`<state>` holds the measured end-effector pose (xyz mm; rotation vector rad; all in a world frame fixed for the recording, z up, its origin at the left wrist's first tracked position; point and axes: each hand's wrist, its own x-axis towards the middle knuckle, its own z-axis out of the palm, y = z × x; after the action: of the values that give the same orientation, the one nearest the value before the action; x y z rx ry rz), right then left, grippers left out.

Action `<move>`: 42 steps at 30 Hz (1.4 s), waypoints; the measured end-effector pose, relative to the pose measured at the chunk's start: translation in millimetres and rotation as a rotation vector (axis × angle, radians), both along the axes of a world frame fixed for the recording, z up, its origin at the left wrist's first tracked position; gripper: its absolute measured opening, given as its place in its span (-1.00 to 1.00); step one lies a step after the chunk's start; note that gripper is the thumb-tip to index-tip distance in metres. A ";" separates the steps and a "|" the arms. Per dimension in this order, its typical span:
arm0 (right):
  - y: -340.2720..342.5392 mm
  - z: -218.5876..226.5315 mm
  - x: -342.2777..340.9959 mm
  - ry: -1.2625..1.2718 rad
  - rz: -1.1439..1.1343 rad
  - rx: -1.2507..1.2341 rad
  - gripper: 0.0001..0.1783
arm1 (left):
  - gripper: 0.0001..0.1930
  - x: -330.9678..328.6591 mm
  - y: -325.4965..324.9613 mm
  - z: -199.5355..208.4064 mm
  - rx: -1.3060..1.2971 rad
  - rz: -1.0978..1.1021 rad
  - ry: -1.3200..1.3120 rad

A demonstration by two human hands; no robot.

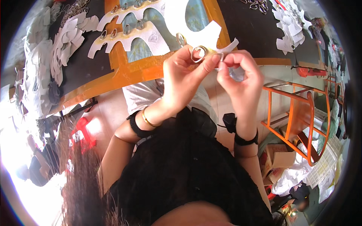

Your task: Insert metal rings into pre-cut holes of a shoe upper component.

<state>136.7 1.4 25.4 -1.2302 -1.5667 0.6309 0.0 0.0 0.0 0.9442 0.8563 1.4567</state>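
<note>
In front of me, a white cut-out piece (205, 34) with curved tabs is held up over the table's near edge. My left hand (181, 77) is closed, its thumb and fingers pinching the piece beside a metal ring (197, 54). Thumb and forefinger of my right hand (243, 75) pinch a tab at the other end, where a small metal loop shows partly. Another ring (181, 39) hangs on the piece farther left. Fingers cover part of the gripped tabs. Left of my hands, a similar white piece (130, 42) lies flat with several rings on its tabs.
Orange tape (132, 80) edges the dark table. White cut-outs lie in a left pile (69, 39) and a right pile (290, 34). Metal rings (258, 5) are heaped at the far right. An orange stool (290, 120) and a cardboard box (279, 158) stand right; a red stool (83, 132) stands left.
</note>
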 end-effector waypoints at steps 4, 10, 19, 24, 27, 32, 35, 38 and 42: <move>8.8 3.4 3.9 -0.061 0.038 0.003 -0.87 | -0.84 -9.7 7.8 9.1 -0.084 -0.097 0.112; 4.2 4.9 0.9 0.155 0.024 -0.080 -0.87 | -0.87 -13.1 14.0 5.4 -0.065 0.008 -0.001; 3.3 -3.7 -15.8 0.068 0.019 -0.019 -0.88 | -0.86 -6.8 7.5 3.4 0.099 0.143 0.225; 14.2 6.2 3.6 0.034 0.148 -0.075 -0.88 | -0.84 -15.6 10.6 8.7 -0.053 -0.045 0.255; 16.0 6.4 4.3 0.111 0.175 -0.157 -0.89 | -0.88 -23.3 16.8 12.8 -0.154 -0.228 0.076; 9.3 4.1 -0.4 0.144 0.088 -0.184 -0.85 | -0.87 -21.8 16.9 10.6 -0.119 -0.117 0.079; 6.0 2.5 -4.4 0.006 0.093 -0.127 -0.83 | -0.86 -14.2 11.7 10.7 -0.045 -0.037 0.096; 7.3 -2.3 -5.4 0.089 0.047 -0.131 -0.86 | -0.86 -11.3 10.9 13.2 -0.041 -0.012 0.110; 7.1 -1.5 -3.8 0.232 0.090 -0.221 -0.90 | -0.84 -11.4 11.8 9.4 -0.063 -0.009 0.095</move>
<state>132.9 8.5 23.9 -1.2035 -1.3905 0.9902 -11.4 11.8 9.4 0.9750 0.9605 1.3782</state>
